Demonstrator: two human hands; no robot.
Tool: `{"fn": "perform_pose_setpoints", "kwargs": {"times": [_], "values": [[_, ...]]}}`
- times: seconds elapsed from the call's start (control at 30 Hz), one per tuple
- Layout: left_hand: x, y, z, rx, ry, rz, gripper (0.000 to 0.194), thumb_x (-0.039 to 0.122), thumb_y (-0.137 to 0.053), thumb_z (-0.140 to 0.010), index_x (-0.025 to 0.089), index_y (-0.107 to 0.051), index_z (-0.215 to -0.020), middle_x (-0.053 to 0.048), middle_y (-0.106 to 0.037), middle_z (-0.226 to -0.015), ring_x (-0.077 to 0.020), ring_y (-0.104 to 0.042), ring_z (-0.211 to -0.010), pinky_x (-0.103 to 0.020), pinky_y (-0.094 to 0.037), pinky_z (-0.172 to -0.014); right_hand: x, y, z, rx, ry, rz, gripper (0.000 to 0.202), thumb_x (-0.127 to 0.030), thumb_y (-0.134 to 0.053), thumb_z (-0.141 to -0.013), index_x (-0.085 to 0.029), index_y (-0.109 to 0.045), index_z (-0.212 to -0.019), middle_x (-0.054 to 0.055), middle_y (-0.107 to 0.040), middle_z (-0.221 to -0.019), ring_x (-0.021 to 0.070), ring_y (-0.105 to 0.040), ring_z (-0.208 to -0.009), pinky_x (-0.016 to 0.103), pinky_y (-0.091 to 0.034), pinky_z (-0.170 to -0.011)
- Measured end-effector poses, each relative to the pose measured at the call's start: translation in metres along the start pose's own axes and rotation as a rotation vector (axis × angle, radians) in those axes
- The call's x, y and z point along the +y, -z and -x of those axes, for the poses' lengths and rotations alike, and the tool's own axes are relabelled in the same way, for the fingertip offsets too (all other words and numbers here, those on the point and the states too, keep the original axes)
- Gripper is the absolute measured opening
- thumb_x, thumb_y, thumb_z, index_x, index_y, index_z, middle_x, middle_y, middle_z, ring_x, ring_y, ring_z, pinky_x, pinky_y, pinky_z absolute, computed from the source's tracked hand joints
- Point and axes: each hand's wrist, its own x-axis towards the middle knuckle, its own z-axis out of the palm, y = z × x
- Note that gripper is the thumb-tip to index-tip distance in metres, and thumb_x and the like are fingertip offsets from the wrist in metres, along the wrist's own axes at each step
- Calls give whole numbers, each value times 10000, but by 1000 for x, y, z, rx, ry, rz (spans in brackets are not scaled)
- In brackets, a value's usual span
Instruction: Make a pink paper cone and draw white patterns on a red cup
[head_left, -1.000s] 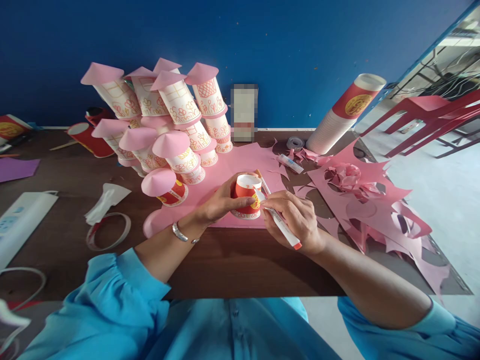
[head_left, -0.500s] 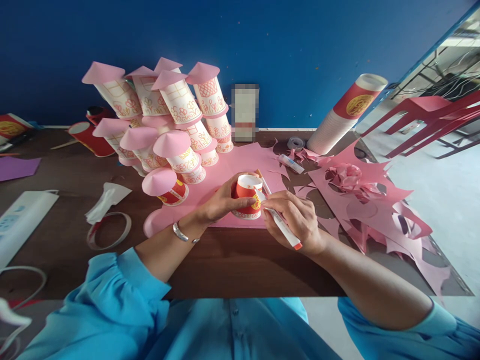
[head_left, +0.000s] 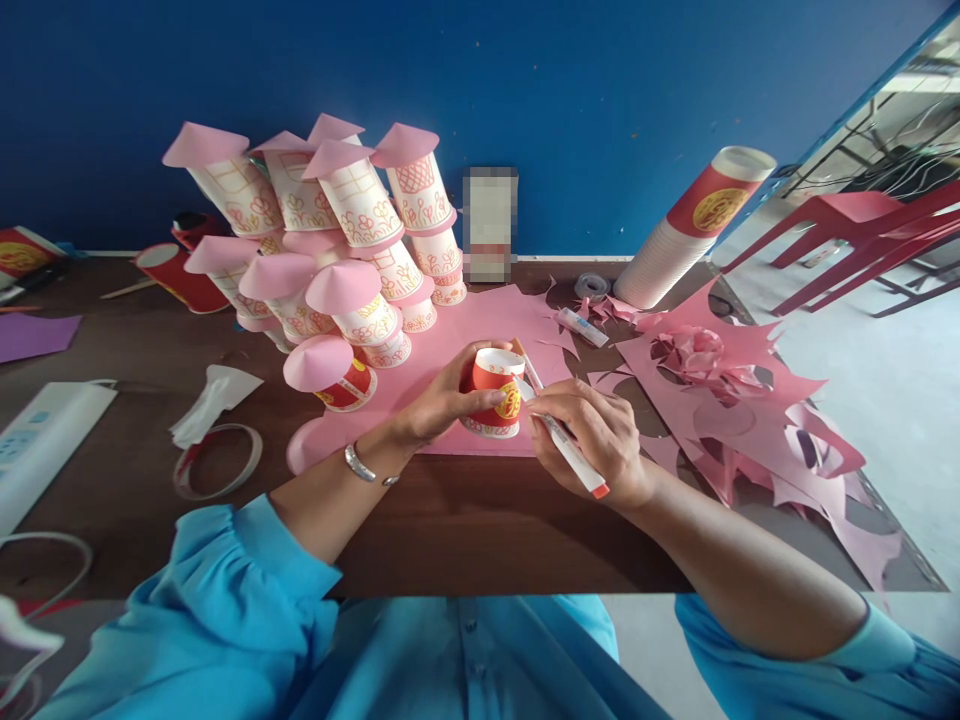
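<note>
My left hand (head_left: pixel 448 400) is wrapped round a red and white paper cup (head_left: pixel 491 383), its thumb across the front beside a gold emblem. Red marks show on the cup's white band near the bottom. In my right hand (head_left: pixel 592 432) is a white marker pen (head_left: pixel 571 458) with a red end; its tip points at the cup's right side, close to the rim. Whether the tip touches the cup I cannot tell. Another pen (head_left: pixel 527 362) lies behind the cup on pink paper (head_left: pixel 499 315).
Left of the cup stand several decorated cup towers (head_left: pixel 364 215) with pink cone roofs. A tall cup stack (head_left: pixel 679 230) leans at the back right, near pink paper scraps (head_left: pixel 750 400) and a glue stick (head_left: pixel 583 327). A tape roll (head_left: pixel 217 462) lies at left.
The cup has turned slightly in my left hand, so more of the gold emblem shows. My right hand and the marker pen have shifted a little to the right.
</note>
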Motion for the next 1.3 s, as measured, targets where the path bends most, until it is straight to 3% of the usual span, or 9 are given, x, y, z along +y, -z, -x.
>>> {"fn": "perform_pose_setpoints", "kwargs": {"times": [0.67, 1.1, 1.3], "values": [[-3, 2, -1, -10, -8, 9, 607, 451, -960, -860, 250, -727, -1383, -119, -744, -1446, -359, -669, -1372, -481, -555, -1125, 0, -1, 0, -2, -8, 4, 240, -87, -635, -996, -251, -641, -1171, 21, -814, -917, 178, -786, -717, 275, -628, -640], [-3, 2, -1, -15, 2, 17, 614, 443, -970, -856, 251, -716, -1381, -121, -708, -1518, -348, -661, -1374, -457, -567, -1103, -2, 0, -3, -11, 9, 52, 147, -105, -640, -1046, -229, -626, -1124, 30, -811, -912, 159, -790, -728, 247, -611, -627], [-4, 2, -1, -2, 1, 19, 611, 414, -973, -852, 247, -720, -1382, -120, -705, -1520, -355, -650, -1392, -464, -561, -1124, -1, -1, -2, -17, -6, 34, 203, -79, -636, -1017, -242, -629, -1139, 16, -819, -924, 160, -787, -735, 254, -598, -639]]}}
